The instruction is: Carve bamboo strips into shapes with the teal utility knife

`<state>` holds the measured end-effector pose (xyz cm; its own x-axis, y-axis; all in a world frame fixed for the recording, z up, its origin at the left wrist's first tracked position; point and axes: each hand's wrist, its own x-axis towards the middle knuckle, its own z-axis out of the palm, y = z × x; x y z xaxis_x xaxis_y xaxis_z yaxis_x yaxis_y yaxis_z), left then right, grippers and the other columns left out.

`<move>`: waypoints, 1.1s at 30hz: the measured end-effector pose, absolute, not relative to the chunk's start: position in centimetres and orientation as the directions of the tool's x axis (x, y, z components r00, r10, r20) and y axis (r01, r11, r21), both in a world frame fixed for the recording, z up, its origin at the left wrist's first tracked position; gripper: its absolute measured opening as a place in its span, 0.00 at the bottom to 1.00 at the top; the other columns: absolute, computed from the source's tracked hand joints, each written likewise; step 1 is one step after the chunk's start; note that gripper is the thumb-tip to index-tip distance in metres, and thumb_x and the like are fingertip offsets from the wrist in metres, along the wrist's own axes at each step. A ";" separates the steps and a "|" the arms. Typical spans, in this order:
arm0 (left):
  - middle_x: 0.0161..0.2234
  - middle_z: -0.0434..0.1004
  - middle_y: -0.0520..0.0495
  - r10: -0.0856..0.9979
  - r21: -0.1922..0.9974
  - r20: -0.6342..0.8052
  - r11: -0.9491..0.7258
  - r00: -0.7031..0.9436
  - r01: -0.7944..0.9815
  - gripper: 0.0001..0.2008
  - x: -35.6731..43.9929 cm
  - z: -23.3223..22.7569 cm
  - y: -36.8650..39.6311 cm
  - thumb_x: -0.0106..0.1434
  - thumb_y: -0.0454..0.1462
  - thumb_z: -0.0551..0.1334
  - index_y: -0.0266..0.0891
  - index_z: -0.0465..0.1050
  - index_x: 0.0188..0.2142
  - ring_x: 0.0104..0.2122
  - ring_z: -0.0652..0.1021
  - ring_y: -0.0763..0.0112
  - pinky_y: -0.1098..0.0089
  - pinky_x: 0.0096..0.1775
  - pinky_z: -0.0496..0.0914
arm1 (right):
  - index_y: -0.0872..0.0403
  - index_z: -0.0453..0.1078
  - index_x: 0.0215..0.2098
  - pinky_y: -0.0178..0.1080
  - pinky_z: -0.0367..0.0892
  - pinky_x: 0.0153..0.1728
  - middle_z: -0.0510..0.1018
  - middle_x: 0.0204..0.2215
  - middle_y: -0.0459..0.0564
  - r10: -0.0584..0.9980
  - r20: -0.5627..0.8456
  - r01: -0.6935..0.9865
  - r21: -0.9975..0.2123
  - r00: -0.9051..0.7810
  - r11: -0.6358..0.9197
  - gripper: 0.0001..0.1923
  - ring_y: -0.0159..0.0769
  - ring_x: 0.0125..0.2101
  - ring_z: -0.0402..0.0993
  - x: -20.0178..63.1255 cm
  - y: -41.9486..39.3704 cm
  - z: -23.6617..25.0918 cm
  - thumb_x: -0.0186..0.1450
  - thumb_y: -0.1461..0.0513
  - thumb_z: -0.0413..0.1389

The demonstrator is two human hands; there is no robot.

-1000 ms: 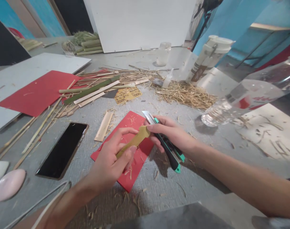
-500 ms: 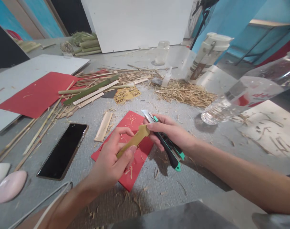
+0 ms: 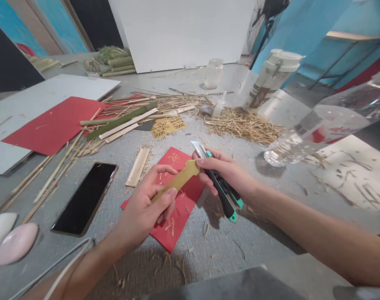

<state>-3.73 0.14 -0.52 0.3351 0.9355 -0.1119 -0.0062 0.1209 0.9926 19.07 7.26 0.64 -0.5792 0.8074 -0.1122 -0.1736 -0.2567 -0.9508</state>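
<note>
1. Steel blade (image 3: 198, 147), exposed: it projects past the fingers of your right hand (image 3: 227, 170), just beyond the far end of the yellowish strip (image 3: 180, 178). A sudden turn of your right wrist could bring its edge towards your left forefinger.
2. Shared grip: your right hand closes around the black-and-green knife (image 3: 220, 189) while its thumb bears on the strip. Shifting that thumb to steady one piece may loosen your hold on the other.
3. Notched end: the strip widens near your right thumb, above a narrower shank. Pressing hard at this change of width could split it, most likely along the grain if it is wood or bamboo.
4. White cable (image 3: 62, 273): it crosses your left forearm in view. Contact cannot be judged, but a sweep of that arm might snag it.
5. Position of the strip: it lies aslant between your hands, raised over the red paper (image 3: 190, 196) with its scattered shavings. Your left hand (image 3: 148, 204) pinches the near end under the thumb, its forefinger extended alongside; whether that fingertip touches the strip cannot be told.
</note>
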 end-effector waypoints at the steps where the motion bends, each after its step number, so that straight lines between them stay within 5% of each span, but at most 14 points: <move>1: 0.19 0.69 0.64 0.932 0.991 -0.107 0.127 0.347 -0.035 0.12 -3.8 -0.6 0.2 0.77 0.44 0.59 0.49 0.62 0.56 0.17 0.63 0.78 0.77 0.23 0.61 | 0.50 0.65 0.37 0.30 0.58 0.18 0.72 0.17 0.36 0.808 -0.127 -0.165 -0.950 -0.575 -0.266 0.10 0.25 0.14 0.64 19.1 7.2 0.6 0.74 0.56 0.59; 5: 0.18 0.68 0.64 0.942 0.994 -0.078 0.097 0.325 -0.044 0.13 -4.1 -0.6 0.2 0.77 0.44 0.60 0.49 0.63 0.57 0.16 0.63 0.78 0.77 0.23 0.61 | 0.50 0.65 0.36 0.31 0.57 0.18 0.71 0.17 0.36 0.803 -0.143 -0.140 -0.952 -0.578 -0.271 0.11 0.25 0.14 0.63 19.1 7.3 0.6 0.74 0.55 0.59; 9: 0.25 0.76 0.60 0.966 0.969 0.024 -0.086 0.258 0.232 0.14 -3.9 -0.3 0.2 0.76 0.41 0.61 0.50 0.67 0.59 0.21 0.71 0.75 0.74 0.27 0.67 | 0.50 0.66 0.35 0.31 0.57 0.18 0.72 0.17 0.37 0.805 -0.151 -0.125 -0.955 -0.574 -0.268 0.11 0.25 0.15 0.64 19.3 7.3 0.6 0.73 0.55 0.59; 14: 0.48 0.86 0.48 0.889 0.633 0.384 -0.451 0.251 0.629 0.14 -3.5 -0.7 0.5 0.72 0.34 0.65 0.46 0.73 0.56 0.44 0.84 0.64 0.64 0.46 0.75 | 0.50 0.66 0.36 0.30 0.60 0.20 0.75 0.20 0.39 0.784 -0.194 -0.074 -0.954 -0.589 -0.291 0.11 0.26 0.17 0.65 18.8 6.5 0.6 0.73 0.55 0.60; 18: 0.40 0.85 0.48 0.819 0.429 0.497 -0.519 0.287 0.739 0.05 -3.6 -0.8 0.8 0.74 0.37 0.65 0.42 0.75 0.48 0.40 0.84 0.62 0.63 0.42 0.75 | 0.50 0.69 0.39 0.34 0.68 0.24 0.81 0.26 0.45 0.754 -0.227 -0.038 -0.948 -0.617 -0.317 0.10 0.29 0.20 0.69 18.2 5.5 0.3 0.73 0.53 0.59; 21: 0.42 0.86 0.46 0.786 0.342 0.525 -0.546 0.326 0.765 0.07 -3.7 -0.7 0.7 0.75 0.39 0.64 0.41 0.75 0.49 0.40 0.85 0.61 0.63 0.42 0.74 | 0.50 0.69 0.37 0.33 0.65 0.23 0.82 0.25 0.46 0.755 -0.217 -0.031 -0.954 -0.619 -0.299 0.09 0.29 0.19 0.68 18.2 5.5 0.2 0.71 0.55 0.60; 33: 0.38 0.84 0.44 0.756 0.241 0.562 -0.537 0.335 0.809 0.05 -3.3 -1.8 1.2 0.67 0.34 0.63 0.40 0.77 0.42 0.39 0.83 0.60 0.64 0.41 0.73 | 0.52 0.69 0.39 0.33 0.59 0.21 0.79 0.23 0.45 0.752 -0.165 0.052 -0.984 -0.638 -0.172 0.12 0.28 0.19 0.67 18.3 6.1 -0.4 0.68 0.53 0.62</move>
